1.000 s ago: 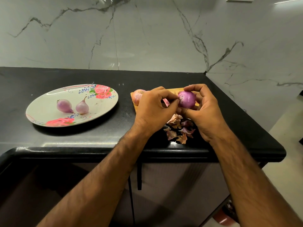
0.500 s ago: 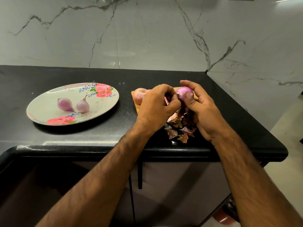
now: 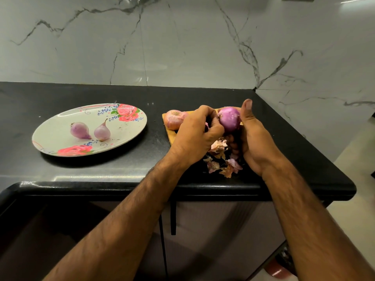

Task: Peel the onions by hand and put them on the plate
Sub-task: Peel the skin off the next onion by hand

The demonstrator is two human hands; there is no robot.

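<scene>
The right hand [image 3: 256,138] cradles the glossy purple round onion [image 3: 229,118] on curled fingers, thumb lifted, so the left hand [image 3: 194,134], fingers bunched, can pinch skin at its 9 o'clock side. It hangs above the dry papery peelings [image 3: 221,159], probably so scraps drop there.

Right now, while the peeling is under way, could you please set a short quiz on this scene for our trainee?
1. How many peeled onions lie on the plate?
2. True or false: the left hand and right hand handle the purple onion above the plate.
3. The unpeeled onion rests on: A) the plate, B) the wooden board, C) the floor.
Key: 1. two; 2. false, well to its right; 3. B.
</scene>
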